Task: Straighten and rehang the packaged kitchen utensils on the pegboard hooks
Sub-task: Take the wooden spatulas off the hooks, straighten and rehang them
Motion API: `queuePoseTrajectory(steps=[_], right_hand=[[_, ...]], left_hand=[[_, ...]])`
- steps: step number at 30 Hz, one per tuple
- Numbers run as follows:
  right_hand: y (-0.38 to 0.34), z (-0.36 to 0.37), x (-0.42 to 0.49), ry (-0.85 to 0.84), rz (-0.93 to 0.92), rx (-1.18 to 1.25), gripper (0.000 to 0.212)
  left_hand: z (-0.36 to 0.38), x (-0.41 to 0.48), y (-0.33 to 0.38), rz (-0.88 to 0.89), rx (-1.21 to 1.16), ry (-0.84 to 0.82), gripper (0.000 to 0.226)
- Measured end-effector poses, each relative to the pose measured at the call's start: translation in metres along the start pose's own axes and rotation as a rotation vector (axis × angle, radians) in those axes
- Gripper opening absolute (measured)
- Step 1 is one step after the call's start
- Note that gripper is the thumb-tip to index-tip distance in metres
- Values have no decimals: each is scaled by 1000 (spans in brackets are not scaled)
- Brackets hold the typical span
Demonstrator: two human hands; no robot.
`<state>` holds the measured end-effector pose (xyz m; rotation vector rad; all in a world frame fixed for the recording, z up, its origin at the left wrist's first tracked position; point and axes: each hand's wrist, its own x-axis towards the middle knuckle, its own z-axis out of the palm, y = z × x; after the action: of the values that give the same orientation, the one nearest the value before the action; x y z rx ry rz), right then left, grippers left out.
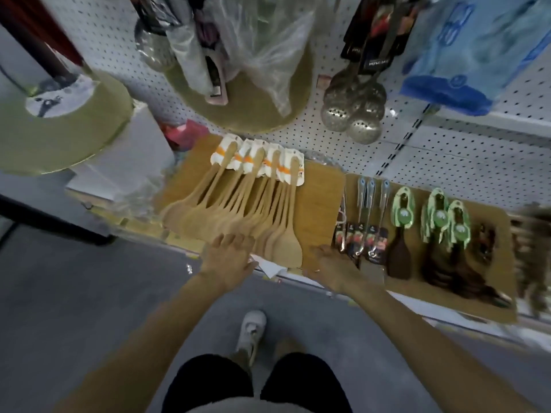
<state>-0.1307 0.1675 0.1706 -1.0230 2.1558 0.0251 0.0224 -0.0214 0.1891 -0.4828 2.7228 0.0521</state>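
Several wooden spatulas (238, 210) with white and orange card labels lie fanned out on a brown board (319, 198) on the low shelf. My left hand (228, 254) rests flat on their blades, fingers spread. My right hand (328, 260) lies with straight fingers on the board's front edge, just left of the packaged blue-handled utensils (366, 222). Dark wooden spoons with green card labels (438, 231) lie further right. The white pegboard (298, 120) rises behind the shelf.
Perforated metal skimmers (354, 111) and plastic-wrapped round boards (247, 84) hang on the pegboard above. A blue packet (465, 64) hangs at top right. A round green-rimmed item (68, 129) and white boxes stand on the left. My shoe (253, 332) is on the grey floor.
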Motion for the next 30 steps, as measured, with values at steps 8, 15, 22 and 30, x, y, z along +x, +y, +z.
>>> queuePoseTrajectory(steps=[8,15,22,30], right_hand=[[-6,83,72,-2,221,314,72],[2,124,140,257,332,679,71],[-9,137,166,472,466,943,66],[-17,136,180,492,597,1246,52]], left_hand=[[91,46,-24,225,-119,21,57],[146,108,-28,388,-145,128,56],[180,117,-31,391,-143,110,66],[186,112,-30,335,-244,72,65]])
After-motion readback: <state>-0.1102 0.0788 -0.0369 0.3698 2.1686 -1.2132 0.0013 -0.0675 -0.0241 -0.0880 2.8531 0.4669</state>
